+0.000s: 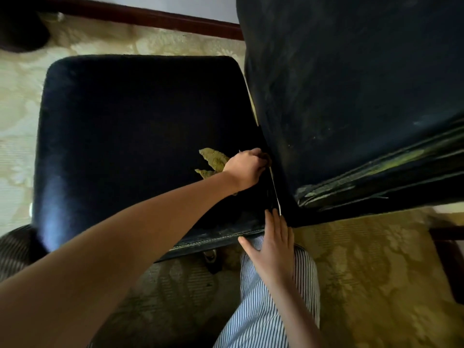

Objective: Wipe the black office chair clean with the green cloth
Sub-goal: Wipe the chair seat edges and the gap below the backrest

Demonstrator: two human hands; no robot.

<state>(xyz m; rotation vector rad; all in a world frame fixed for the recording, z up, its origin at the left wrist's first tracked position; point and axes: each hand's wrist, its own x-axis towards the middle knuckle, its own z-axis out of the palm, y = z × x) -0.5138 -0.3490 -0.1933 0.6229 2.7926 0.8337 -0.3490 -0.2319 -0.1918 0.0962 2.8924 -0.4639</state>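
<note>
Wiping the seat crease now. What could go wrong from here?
1. The left hand holds the green cloth at the crease between seat and backrest; most of the cloth trails loose outside the grip and could bunch or snag.
2. The right hand lies flat at the seat corner beside that gap; if the backrest shifts, its fingertips might get pinched.
3. Pale grime along the backrest's lower edge may get missed.

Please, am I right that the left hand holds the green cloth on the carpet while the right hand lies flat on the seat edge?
Not the carpet: the head view shows the left hand holding the cloth on the seat, by the backrest. The rest is right.
</note>
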